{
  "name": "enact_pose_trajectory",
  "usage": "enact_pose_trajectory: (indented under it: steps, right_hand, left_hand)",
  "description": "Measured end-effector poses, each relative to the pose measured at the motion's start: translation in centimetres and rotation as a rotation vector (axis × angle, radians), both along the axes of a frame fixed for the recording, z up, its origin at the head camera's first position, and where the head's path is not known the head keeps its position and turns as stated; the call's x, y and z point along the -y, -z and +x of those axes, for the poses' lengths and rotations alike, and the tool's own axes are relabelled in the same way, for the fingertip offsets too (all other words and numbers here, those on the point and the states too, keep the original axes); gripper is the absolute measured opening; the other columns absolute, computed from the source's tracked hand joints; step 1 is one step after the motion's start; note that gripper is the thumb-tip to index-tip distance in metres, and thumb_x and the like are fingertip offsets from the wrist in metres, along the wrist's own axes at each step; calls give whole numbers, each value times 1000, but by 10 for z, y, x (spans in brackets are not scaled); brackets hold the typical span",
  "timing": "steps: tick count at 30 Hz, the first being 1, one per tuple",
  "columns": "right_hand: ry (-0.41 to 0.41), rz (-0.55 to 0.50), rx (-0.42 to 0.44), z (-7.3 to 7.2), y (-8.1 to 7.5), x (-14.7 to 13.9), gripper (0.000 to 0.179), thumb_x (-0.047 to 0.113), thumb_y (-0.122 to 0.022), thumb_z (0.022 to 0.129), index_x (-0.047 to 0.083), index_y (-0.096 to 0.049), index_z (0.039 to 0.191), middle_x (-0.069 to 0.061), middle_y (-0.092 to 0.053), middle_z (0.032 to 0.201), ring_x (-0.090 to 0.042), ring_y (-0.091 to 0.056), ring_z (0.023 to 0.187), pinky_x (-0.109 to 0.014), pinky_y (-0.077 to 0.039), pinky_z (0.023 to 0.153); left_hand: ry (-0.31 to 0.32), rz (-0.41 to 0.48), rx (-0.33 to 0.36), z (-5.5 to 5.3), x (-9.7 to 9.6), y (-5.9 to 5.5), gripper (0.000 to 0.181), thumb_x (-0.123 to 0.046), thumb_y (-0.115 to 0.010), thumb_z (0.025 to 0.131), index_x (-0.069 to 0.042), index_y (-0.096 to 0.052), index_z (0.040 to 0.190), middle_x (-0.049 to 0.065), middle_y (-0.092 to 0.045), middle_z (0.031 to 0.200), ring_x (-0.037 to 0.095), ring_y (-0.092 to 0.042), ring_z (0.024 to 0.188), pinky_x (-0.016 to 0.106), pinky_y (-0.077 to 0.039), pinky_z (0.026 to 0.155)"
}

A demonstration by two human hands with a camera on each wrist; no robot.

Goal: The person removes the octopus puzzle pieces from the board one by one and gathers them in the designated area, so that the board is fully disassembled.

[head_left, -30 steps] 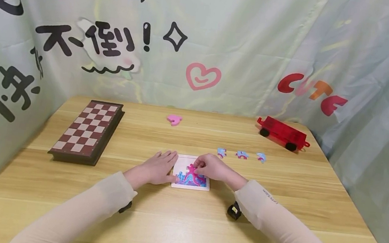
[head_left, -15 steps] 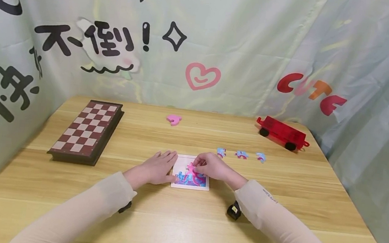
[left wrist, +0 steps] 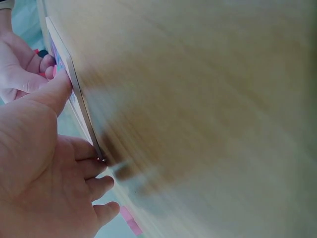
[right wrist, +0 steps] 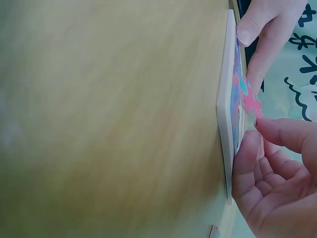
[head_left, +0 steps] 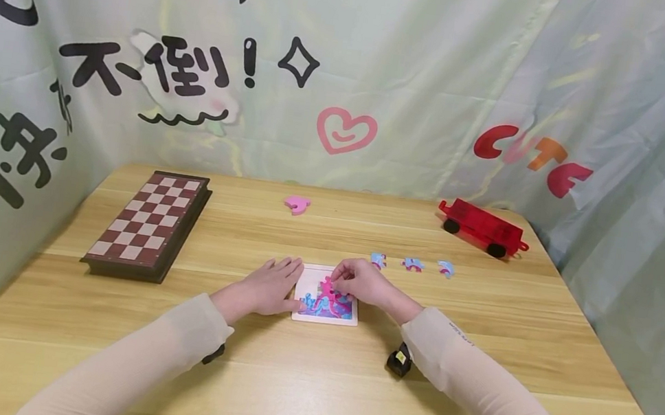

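Observation:
A small white-framed puzzle board [head_left: 310, 275] lies on the table between my hands, its lower part filled with a blue and purple sea picture. My right hand [head_left: 365, 285] pinches a pink puzzle piece [head_left: 325, 286] over the middle of the board. In the right wrist view that pink piece [right wrist: 251, 102] stands tilted up from the picture, with the thumb at its upper edge. My left hand [head_left: 269, 288] lies with fingers straight along the board's left side. Its thumb [right wrist: 245, 35] rests on the board's near left corner.
Three blue and pink puzzle pieces [head_left: 413, 264] lie in a row beyond my right hand. Farther back is a pink heart-like piece [head_left: 297, 204]. A folded chessboard [head_left: 150, 220] lies at left, a red toy wagon [head_left: 482, 226] at back right. Printed curtains [head_left: 436, 75] enclose the table.
The pink puzzle piece has tilted and shifted slightly over the board in my right fingers. My left hand has stayed in place at the board's side.

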State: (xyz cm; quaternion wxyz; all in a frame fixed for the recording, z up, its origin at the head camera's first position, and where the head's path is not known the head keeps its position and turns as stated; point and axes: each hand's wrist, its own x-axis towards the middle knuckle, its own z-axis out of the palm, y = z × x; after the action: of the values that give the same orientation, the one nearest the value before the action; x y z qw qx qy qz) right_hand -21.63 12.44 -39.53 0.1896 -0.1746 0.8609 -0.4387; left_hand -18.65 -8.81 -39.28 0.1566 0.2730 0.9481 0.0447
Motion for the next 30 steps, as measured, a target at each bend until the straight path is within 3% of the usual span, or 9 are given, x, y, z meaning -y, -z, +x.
enact_pose_trajectory:
  steps: [11, 19, 30]
  right_hand:
    - [19, 30, 9, 0, -1, 1, 4, 3, -62, 86, 0, -64, 88, -5, -60, 71, -13, -52, 56, -25, -48, 52]
    - [16, 9, 11, 0, 1, 0, 3, 1, -62, 85, -1, -64, 86, -5, -60, 70, -12, -52, 55, -24, -48, 52]
    - [10, -33, 17, 1, -1, -4, 5, 3, -63, 85, -2, -64, 85, -6, -59, 68, -13, -52, 57, -25, -48, 53]
  left_hand:
    - [0, -22, -6, -1, -2, -1, 82, -53, -46, 91, 3, -20, 144, 15, -15, 150, 30, -12, 137, 46, -10, 109]
    - [-63, -71, -43, 2, -13, -2, 83, -57, -42, 90, 5, -25, 142, 17, -20, 149, 30, -16, 136, 44, -10, 109]
    - [-124, -74, -65, 3, -22, -2, 84, -55, -49, 88, 7, -28, 140, 18, -24, 147, 31, -19, 135, 44, -10, 109]
